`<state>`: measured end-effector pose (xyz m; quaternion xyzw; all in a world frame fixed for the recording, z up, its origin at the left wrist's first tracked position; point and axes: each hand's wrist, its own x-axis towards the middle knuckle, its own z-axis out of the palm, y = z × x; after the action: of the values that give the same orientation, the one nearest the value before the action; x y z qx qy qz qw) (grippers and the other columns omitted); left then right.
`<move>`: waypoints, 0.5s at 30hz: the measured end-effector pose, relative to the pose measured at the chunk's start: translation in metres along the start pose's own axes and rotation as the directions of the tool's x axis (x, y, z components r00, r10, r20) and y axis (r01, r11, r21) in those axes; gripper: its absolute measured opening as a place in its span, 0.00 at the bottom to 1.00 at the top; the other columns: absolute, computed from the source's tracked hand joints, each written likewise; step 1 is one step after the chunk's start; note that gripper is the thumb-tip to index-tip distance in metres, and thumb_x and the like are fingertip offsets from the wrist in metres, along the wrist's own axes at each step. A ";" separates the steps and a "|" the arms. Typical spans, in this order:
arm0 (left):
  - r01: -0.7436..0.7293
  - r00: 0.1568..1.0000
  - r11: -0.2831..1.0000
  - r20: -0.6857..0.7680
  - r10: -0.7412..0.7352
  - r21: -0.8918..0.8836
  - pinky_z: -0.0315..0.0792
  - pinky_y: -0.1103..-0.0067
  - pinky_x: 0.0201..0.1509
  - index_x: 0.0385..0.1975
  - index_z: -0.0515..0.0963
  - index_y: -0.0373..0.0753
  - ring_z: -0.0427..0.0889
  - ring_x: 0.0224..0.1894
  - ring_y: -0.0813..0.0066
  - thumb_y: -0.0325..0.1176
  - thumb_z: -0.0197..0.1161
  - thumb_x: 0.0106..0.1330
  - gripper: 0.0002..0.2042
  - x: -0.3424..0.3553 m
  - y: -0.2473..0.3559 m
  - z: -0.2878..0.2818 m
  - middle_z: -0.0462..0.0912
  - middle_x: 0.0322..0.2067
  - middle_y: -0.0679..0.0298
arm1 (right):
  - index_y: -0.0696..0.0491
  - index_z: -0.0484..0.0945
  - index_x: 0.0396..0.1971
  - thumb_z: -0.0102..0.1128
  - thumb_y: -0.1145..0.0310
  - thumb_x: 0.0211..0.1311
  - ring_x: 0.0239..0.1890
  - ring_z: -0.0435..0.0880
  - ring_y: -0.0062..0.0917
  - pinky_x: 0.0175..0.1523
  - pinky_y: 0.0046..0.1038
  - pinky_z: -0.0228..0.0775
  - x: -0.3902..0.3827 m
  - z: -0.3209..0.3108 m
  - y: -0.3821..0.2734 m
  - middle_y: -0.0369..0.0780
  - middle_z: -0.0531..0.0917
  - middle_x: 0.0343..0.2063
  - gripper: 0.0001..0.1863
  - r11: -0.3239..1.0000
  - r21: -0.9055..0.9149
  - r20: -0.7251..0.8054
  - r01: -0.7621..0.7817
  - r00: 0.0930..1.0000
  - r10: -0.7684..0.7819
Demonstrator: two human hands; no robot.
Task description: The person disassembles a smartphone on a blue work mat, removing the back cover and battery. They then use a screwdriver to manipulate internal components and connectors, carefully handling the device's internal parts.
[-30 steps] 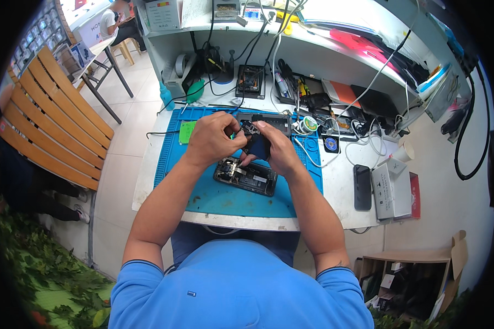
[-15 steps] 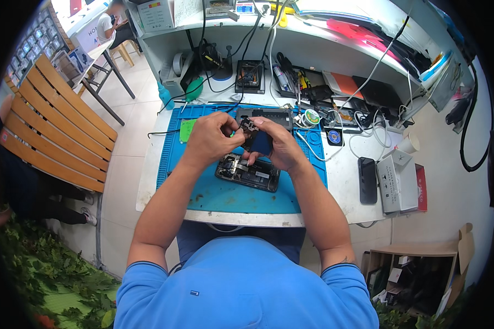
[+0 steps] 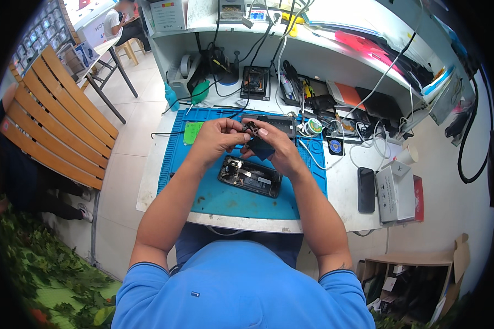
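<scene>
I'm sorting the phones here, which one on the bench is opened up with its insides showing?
The phone lying on the blue mat just below both hands, its innards exposed. The black phone on the white table to the right is closed.

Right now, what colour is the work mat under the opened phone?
Blue: the work mat shows best in the head view, with the opened phone lying on it.

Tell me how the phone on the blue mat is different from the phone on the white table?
The mat phone is opened, its insides showing; the table phone is closed, plain and dark. The mat phone lies slanted below the hands; the table phone lies straight, off to the right. Both lie flat, untouched.
</scene>
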<state>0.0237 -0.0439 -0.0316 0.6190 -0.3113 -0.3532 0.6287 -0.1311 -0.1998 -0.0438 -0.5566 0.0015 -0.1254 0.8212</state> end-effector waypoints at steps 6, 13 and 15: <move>0.172 0.985 0.931 0.057 -0.162 -0.322 0.68 0.84 0.30 0.41 0.87 0.38 0.79 0.26 0.85 0.42 0.77 0.69 0.13 0.001 -0.001 -0.002 0.85 0.30 0.70 | 0.57 0.72 0.74 0.52 0.58 0.83 0.52 0.88 0.31 0.59 0.34 0.82 -0.002 0.007 -0.003 0.46 0.83 0.58 0.28 0.988 -0.141 0.014 0.059 0.998 -0.058; 0.220 0.976 0.812 0.117 -0.186 -0.541 0.83 0.82 0.35 0.44 0.86 0.37 0.88 0.31 0.80 0.41 0.70 0.75 0.12 0.003 -0.009 -0.005 0.89 0.34 0.66 | 0.55 0.73 0.74 0.50 0.62 0.84 0.59 0.82 0.27 0.63 0.32 0.80 0.000 0.003 0.007 0.40 0.78 0.58 0.25 0.956 -0.260 0.015 0.139 0.990 -0.140; 0.204 0.978 0.806 0.084 -0.190 -0.555 0.87 0.81 0.37 0.44 0.86 0.36 0.90 0.32 0.77 0.40 0.69 0.76 0.12 0.001 -0.004 0.002 0.90 0.35 0.64 | 0.55 0.73 0.74 0.50 0.61 0.84 0.62 0.79 0.27 0.65 0.31 0.77 -0.001 0.002 0.007 0.40 0.77 0.60 0.26 0.927 -0.343 0.004 0.150 0.987 -0.159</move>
<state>0.0224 -0.0454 -0.0357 0.4316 -0.1357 -0.4995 0.7388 -0.1302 -0.1957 -0.0494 -0.6878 -0.0108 -0.1940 0.6994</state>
